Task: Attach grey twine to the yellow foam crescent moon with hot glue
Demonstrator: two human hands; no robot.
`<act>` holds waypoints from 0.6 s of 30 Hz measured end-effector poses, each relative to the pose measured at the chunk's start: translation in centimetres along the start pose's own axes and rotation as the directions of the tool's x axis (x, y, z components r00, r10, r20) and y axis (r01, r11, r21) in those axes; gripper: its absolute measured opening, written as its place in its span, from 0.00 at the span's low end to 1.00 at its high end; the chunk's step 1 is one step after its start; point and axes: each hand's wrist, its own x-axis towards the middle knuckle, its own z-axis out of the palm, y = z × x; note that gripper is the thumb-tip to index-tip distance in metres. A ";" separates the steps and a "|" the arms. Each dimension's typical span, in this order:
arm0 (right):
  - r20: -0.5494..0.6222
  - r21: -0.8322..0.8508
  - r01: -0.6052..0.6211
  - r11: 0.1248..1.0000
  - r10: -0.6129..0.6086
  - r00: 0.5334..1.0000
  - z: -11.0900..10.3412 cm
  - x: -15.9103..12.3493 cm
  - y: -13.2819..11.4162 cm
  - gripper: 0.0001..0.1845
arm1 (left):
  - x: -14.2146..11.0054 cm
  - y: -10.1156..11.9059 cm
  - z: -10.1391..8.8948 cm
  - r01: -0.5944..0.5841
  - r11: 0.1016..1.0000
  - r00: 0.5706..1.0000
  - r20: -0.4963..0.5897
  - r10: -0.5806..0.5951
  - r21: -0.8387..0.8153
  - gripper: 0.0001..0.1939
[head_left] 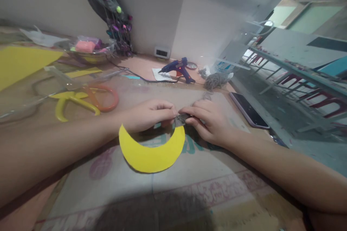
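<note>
A yellow paper crescent (151,158) is held up by its right tip, its curve hanging downward over the cardboard. Grey yarn (181,119) covers that tip. My left hand (159,113) is closed, thumb and fingertips pinched together at the wrapped tip. From the other side, my right hand (207,121) pinches the yarn between thumb and index finger. Behind the right hand, a strand leads toward a tangled ball of grey yarn (215,81). The exact contact of the left fingertips is partly hidden.
Printed cardboard (114,187) covers the tabletop. Orange-handled scissors (115,99) and yellow-handled scissors (61,112) lie left. A blue glue gun (177,66), its red light on, stands at the back. A phone (249,110) lies right, a bowl (90,57) back left.
</note>
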 end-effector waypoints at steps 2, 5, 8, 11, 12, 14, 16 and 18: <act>0.000 0.001 0.001 1.000 -0.001 1.000 0.1 0.0 0.1 0.16 | 0.0 0.1 0.0 0.003 1.000 1.000 -0.003 -0.003 0.008 0.15; 0.002 -0.004 -0.003 1.000 0.003 1.000 0.2 -0.1 0.1 0.16 | -0.1 0.1 0.0 0.013 1.000 1.000 -0.006 -0.013 0.015 0.15; 0.011 -0.010 -0.001 1.000 0.001 1.000 0.2 -0.1 0.2 0.16 | 0.0 0.0 0.0 0.020 1.000 1.000 -0.005 -0.020 0.011 0.15; 0.013 -0.015 0.006 1.000 -0.006 1.000 0.1 -0.1 0.3 0.16 | 0.0 0.0 0.0 0.021 1.000 1.000 0.000 -0.021 0.016 0.15; 0.011 -0.016 0.009 1.000 -0.008 1.000 0.0 -0.1 0.3 0.16 | 0.0 0.0 0.0 0.022 1.000 1.000 0.001 -0.022 0.019 0.16; 0.009 -0.019 0.008 1.000 -0.008 1.000 -0.1 -0.1 0.3 0.16 | 0.0 0.0 0.0 0.025 0.999 1.000 0.002 -0.025 0.020 0.16; 0.007 -0.017 0.006 1.000 -0.006 1.000 -0.1 -0.1 0.3 0.16 | -0.1 0.0 0.0 0.024 1.000 1.000 0.000 -0.024 0.014 0.16; 0.001 -0.017 0.012 1.000 -0.012 1.000 0.0 -0.1 0.3 0.15 | -0.1 0.1 0.0 0.027 1.000 1.000 -0.002 -0.027 0.011 0.16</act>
